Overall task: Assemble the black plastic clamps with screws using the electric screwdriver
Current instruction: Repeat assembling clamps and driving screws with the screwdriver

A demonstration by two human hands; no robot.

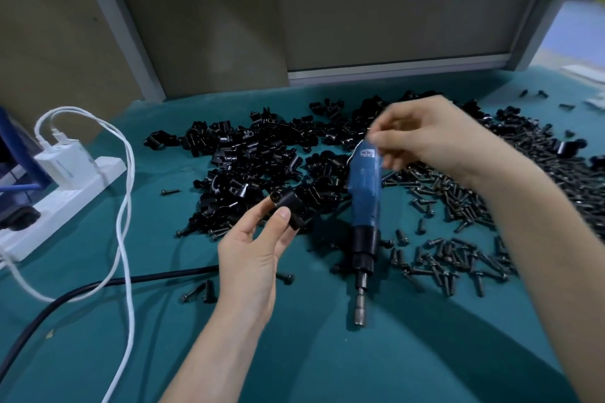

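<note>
Fingers (pixel 254 220) of left hand (pixel 247 258) pinch clamp (pixel 292 206); blurred right hand (pixel 435 141) seemingly grips screwdriver (pixel 365 196).

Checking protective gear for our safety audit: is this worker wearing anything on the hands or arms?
No. The left hand and right hand are bare: no gloves, rings or watch visible. The left forearm and right forearm show no sleeves.

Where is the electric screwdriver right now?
Head view, centre: the blue electric screwdriver, bit toward the camera, is between the clamp pile on its left and loose screws on its right, top end by the right hand.
</note>
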